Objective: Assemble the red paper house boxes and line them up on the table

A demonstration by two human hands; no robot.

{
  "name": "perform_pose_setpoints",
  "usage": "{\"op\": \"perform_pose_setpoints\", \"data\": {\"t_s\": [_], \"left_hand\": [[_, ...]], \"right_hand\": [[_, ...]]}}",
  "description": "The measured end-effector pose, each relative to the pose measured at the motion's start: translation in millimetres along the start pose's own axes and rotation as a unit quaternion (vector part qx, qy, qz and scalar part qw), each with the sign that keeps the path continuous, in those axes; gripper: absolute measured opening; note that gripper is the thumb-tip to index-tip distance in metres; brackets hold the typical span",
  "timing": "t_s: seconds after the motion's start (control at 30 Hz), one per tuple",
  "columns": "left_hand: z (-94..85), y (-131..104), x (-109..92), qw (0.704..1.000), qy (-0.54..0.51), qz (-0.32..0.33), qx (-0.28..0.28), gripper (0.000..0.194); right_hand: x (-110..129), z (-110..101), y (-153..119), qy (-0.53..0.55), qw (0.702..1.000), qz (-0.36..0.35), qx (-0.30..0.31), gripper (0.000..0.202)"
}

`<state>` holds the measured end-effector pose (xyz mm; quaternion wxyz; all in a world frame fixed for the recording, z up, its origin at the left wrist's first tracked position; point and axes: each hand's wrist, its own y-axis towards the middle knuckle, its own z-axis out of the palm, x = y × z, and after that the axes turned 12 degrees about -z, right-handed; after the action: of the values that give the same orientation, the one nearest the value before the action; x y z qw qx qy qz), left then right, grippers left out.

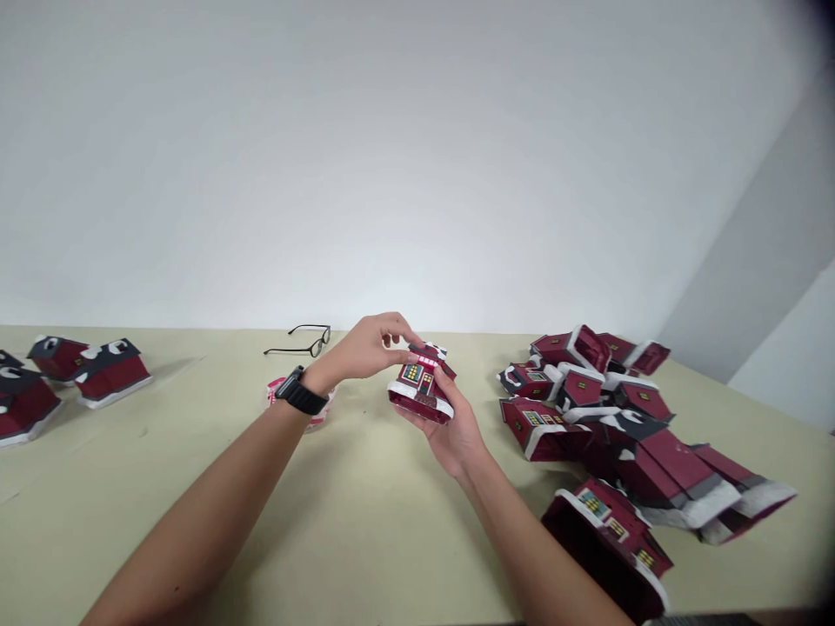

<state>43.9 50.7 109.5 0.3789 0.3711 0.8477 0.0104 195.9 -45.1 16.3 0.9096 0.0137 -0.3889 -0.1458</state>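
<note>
A small dark red model house (427, 382) with yellow windows, a white base rim and a snowy roof is held above the table, tilted so that its hollow underside shows a little. My right hand (453, 428) is closed round its right side and base, thumb on the front. From the upper left, my left hand (378, 343) pinches at the roof edge with thumb and fingertips, beside a pink-and-white strip on the front. Whether a small piece sits between those fingertips is hard to see. A black watch is on my left wrist.
Behind my left wrist lies a pink-and-white object (319, 419), partly hidden. Black-framed glasses (317, 348) rest near the wall. Several similar houses (671, 461) are piled on the right, many lying on their sides; several others (112, 374) stand upright at the far left of the pale yellow table (345, 539).
</note>
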Motion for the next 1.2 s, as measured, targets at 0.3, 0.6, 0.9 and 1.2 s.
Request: {"op": "perform_pose_setpoints", "data": {"t_s": [0.3,0.6,0.9,1.2], "left_hand": [[-3.7,-2.0,11.9,0.954,-0.161,-0.078,0.239,0.043],[-5.3,-4.0,2.4,0.953,-0.186,-0.073,0.227,0.038],[-28.6,-12.8,-7.5,0.958,-0.093,-0.114,0.246,0.061],[-12.2,-75.0,-4.0,0.955,-0.042,-0.143,0.256,0.060]], "right_hand": [[-5.5,-1.9,-2.7,-0.030,0.999,-0.010,0.040,0.054],[-5.4,-2.5,2.3,-0.057,0.994,-0.088,0.033,0.056],[-11.7,-4.8,0.4,-0.090,0.987,-0.082,0.101,0.053],[-13.2,-11.7,4.6,-0.163,0.973,-0.155,0.042,0.048]]}}
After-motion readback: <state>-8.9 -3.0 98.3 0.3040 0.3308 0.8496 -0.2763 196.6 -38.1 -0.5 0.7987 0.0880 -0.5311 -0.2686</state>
